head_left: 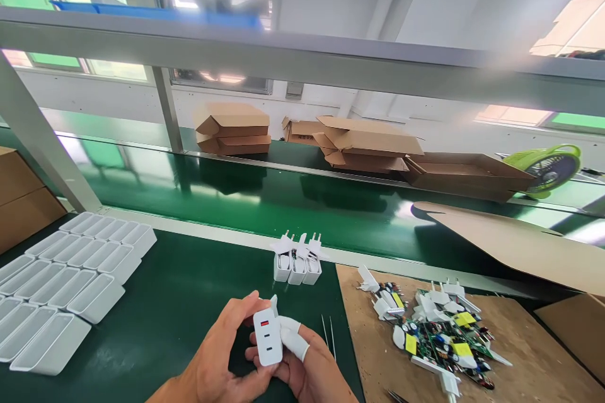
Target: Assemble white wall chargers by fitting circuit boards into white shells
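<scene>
A white charger [268,337] with one red port and two dark ports faces the camera near the bottom middle. My left hand [222,352] grips its left side and lower edge. My right hand [307,359], with white covers on two fingers, holds it from the right and behind. Beyond my hands, several white cases [297,269] with plugs on top stand together on the green table [174,296]. Metal tweezers [329,335] lie just right of my right hand.
Rows of white empty housings [61,283] fill the left side. Circuit boards with plugs [439,327] lie piled on a brown board [515,327] at right. Behind run a green conveyor [227,195], cardboard boxes [368,138], a green fan [543,170] and a metal frame [302,63].
</scene>
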The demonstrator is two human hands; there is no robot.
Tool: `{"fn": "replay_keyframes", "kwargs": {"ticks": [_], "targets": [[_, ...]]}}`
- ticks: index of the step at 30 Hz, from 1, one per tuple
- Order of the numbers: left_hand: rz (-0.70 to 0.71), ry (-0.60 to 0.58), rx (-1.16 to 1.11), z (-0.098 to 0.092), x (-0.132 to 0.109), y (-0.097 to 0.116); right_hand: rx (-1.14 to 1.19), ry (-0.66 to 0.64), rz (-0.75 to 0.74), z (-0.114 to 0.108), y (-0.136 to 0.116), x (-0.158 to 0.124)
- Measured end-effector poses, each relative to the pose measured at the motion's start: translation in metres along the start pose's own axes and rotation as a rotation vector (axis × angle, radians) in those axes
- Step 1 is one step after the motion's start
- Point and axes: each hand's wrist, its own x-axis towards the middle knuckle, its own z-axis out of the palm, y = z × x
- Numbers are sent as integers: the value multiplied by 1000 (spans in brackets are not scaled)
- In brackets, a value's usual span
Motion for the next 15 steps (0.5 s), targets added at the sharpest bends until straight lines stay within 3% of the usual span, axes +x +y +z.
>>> {"fn": "replay_keyframes", "kwargs": {"ticks": [6, 10, 12, 15], "targets": [[-83, 0, 254, -5, 5, -24, -465, 100, -269, -11, -3, -3], [-419, 57, 94, -14, 26, -47, -612, 366, -535, -36, -8, 1], [-531, 72, -12, -16, 43, -58, -646, 504, -561, -51, -14, 7], [-542, 46, -95, -8, 66, -69, -627, 509, -495, -69, -23, 18]]}}
